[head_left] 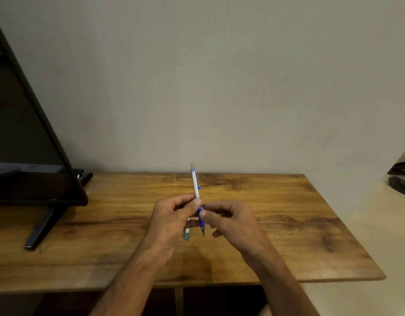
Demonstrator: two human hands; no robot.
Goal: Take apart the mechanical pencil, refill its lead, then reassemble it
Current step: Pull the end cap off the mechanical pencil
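A mechanical pencil (195, 183) with a silver barrel, blue grip and dark tip is held nearly upright above the wooden table (288, 224), tip pointing down toward me. My left hand (172, 222) pinches the barrel just above the blue grip. My right hand (233, 220) pinches the blue grip section between thumb and forefinger. A small greenish lead case (187, 233) lies on the table beneath my hands, partly hidden by my left fingers.
A black monitor (25, 144) on a metal stand (40, 229) fills the left side of the table. The wall stands just behind the table's back edge. Dark sandals (402, 181) lie on the floor at far right.
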